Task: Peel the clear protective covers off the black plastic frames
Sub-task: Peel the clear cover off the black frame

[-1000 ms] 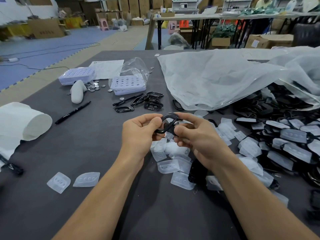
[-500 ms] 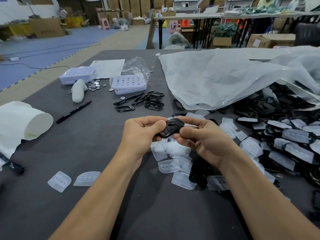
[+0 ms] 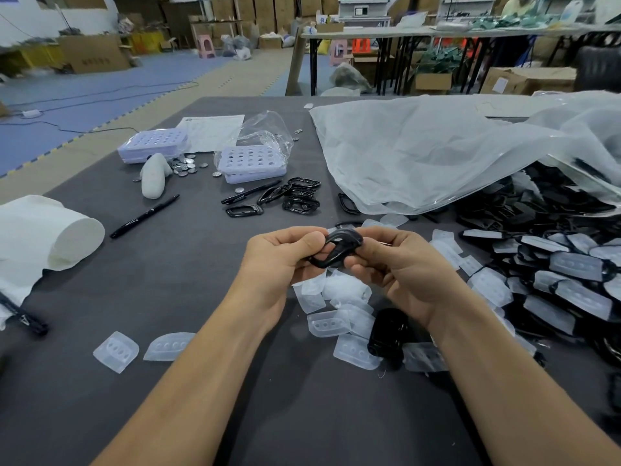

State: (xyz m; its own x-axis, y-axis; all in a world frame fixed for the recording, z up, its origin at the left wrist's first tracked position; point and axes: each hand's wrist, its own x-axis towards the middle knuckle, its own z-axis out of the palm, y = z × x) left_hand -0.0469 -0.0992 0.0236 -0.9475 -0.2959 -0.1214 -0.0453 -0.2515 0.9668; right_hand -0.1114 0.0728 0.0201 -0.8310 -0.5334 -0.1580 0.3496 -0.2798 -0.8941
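Person holds one black frame (image 3: 339, 247) above the table (image 3: 208, 408), between both hands. Left hand (image 3: 279, 264) pinches its left end, thumb on top; right hand (image 3: 406, 277) curls its fingers round the right end. The two-ended grip is probably to brace or flex it while checking for a cover (none visible on it, so likely bare). Sorting looks deliberate: covered frames (image 3: 571, 280) heaped at right, peeled covers (image 3: 339, 311) dropped under the hands, bare frames (image 3: 295, 196) set farther back. Writing: printed sheet (image 3: 215, 129) and cardboard box (image 3: 95, 55) carry text, too blurred to read.

black pen (image 3: 144, 216) – coins (image 3: 184, 165) – beside hole trays (image 3: 251, 163).
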